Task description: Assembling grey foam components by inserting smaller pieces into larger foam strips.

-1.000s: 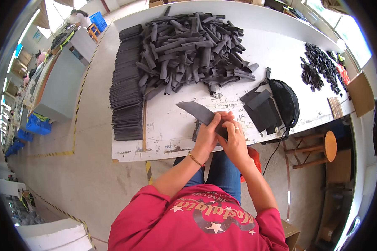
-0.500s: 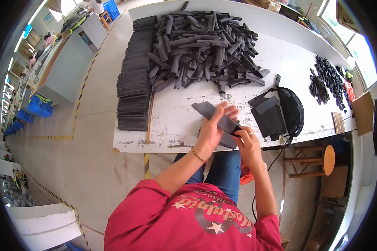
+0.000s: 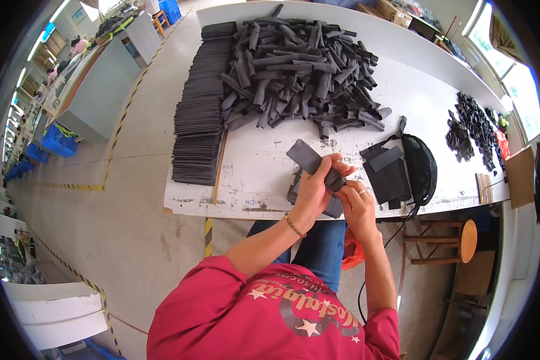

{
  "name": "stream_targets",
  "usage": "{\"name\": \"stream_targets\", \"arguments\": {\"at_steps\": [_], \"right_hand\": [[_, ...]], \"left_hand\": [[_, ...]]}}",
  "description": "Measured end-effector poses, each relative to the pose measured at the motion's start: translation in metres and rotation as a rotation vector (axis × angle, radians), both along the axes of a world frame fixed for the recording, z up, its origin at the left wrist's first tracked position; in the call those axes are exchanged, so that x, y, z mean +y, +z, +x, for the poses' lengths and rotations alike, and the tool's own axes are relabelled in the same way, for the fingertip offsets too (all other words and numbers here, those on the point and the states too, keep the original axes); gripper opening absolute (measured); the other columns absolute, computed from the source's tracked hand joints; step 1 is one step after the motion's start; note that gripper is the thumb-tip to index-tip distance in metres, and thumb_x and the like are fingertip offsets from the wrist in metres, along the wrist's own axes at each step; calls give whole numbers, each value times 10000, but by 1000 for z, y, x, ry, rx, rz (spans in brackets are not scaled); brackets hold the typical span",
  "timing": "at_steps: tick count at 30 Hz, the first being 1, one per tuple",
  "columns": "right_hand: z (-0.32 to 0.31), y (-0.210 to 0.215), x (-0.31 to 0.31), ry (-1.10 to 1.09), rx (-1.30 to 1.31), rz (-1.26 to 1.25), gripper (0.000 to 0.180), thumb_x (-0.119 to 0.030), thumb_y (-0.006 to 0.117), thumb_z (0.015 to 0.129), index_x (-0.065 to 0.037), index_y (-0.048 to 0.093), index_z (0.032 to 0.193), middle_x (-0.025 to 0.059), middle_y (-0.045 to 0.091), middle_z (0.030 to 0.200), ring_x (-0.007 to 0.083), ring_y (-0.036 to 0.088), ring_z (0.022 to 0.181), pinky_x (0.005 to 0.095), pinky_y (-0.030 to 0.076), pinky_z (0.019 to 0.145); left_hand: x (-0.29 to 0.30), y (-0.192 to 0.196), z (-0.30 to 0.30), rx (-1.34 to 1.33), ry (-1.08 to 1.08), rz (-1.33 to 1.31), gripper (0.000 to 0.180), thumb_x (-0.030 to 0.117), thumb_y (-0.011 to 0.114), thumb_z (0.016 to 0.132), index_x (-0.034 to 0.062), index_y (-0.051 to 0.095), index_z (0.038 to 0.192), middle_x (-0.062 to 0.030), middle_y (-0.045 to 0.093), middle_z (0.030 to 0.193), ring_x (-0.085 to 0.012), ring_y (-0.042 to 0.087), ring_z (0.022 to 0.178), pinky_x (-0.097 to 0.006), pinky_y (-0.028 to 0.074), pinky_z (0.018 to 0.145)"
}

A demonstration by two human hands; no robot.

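Note:
A flat dark grey fabric piece (image 3: 304, 156) slants across my two hands above the table's front edge. My left hand (image 3: 315, 191) is closed around its middle, thumb on top. Fingertips of my right hand (image 3: 356, 209) pinch its near right end, where the fabric is partly hidden. Beneath the hands lie a few more dark fabric pieces (image 3: 333, 208), mostly covered. Farther back spreads a large heap of rolled dark fabric tubes (image 3: 300, 72). Left of the heap runs a long, tight row of flat dark pieces (image 3: 199, 114).
Right of my hands sit flat dark pieces (image 3: 387, 180) beside a curved black pouch (image 3: 423, 165) with a cord. Small black parts (image 3: 471, 129) are heaped at the table's (image 3: 411, 84) right end. A wooden stool (image 3: 467, 241) stands below on the right.
The fabric piece has shifted within my grip, and its far end now looks squared and flat instead of pointed. My left fingers have curled in around it. The view has shifted slightly.

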State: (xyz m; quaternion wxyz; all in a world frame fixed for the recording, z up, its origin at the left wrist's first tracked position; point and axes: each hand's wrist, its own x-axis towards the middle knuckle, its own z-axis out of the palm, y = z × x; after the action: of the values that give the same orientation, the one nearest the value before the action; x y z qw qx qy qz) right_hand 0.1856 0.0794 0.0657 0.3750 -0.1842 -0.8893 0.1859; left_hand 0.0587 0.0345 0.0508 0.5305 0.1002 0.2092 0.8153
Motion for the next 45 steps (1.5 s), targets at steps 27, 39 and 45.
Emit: {"name": "stream_targets", "arguments": {"at_steps": [27, 39, 45], "right_hand": [[-7, -8, -23, -141, 569, -1057, 118, -87, 666, 906, 14, 630, 956, 63, 572, 1046, 113, 553, 897, 245, 466, 797], [-7, -3, -12, -200, 362, -416, 148, 20, 762, 767, -14, 676, 883, 64, 627, 825, 159, 578, 724, 278, 460, 680], [-4, -13, -6, -139, 448, -979, 103, -78, 677, 904, 12, 677, 856, -17, 604, 778, 64, 521, 745, 209, 402, 709]], "left_hand": [[4, -3, -15, 174, 2, 116, 407, 323, 538, 998, -30, 557, 1199, -209, 661, 1150, -336, 594, 1172, -436, 437, 1066], [-27, -17, -60, 233, 149, -120, 202, 143, 660, 932, -26, 631, 1039, -185, 696, 950, -326, 696, 918, -396, 575, 841], [-29, -17, -60, 263, 151, -33, 165, 106, 621, 950, -26, 638, 1047, -195, 695, 969, -331, 688, 949, -392, 556, 876]]}}
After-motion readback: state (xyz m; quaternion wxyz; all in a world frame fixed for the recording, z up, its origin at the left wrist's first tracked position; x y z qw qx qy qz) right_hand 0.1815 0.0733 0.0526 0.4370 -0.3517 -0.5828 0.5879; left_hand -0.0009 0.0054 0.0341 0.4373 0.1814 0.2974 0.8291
